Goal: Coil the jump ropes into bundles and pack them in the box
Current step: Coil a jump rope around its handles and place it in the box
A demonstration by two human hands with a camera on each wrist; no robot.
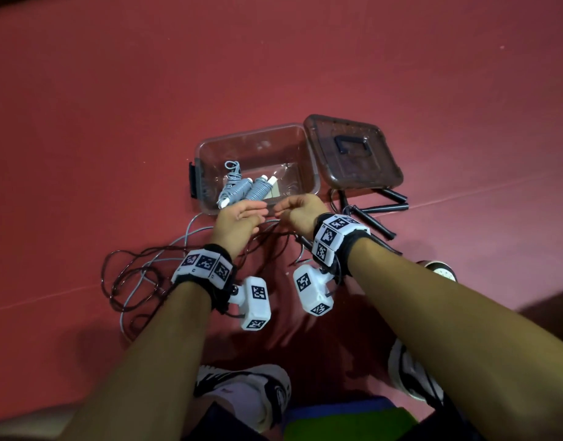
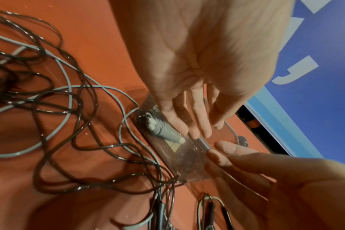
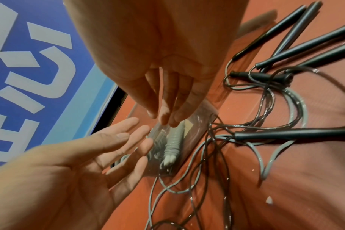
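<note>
We see the red floor (image 1: 114, 122) carrying a clear box (image 1: 309, 160) with its lid (image 1: 353, 151) off to the right. Near and left of the box lie loose ropes (image 1: 127, 275), thin dark and grey cords tangled together, their black handles (image 1: 388, 198) at the right. One grey bundle (image 1: 242, 189) already lies in the box, wound tight around its white-tipped handles. We judge the cords light, limp and slick, apt to snag, so the stiff handles are the best place to take hold. Our left hand (image 1: 239, 218) hovers at the box's near rim, fingers straight, holding nothing; our right hand (image 1: 301, 210) beside it is loosely curled and holds nothing too.
</note>
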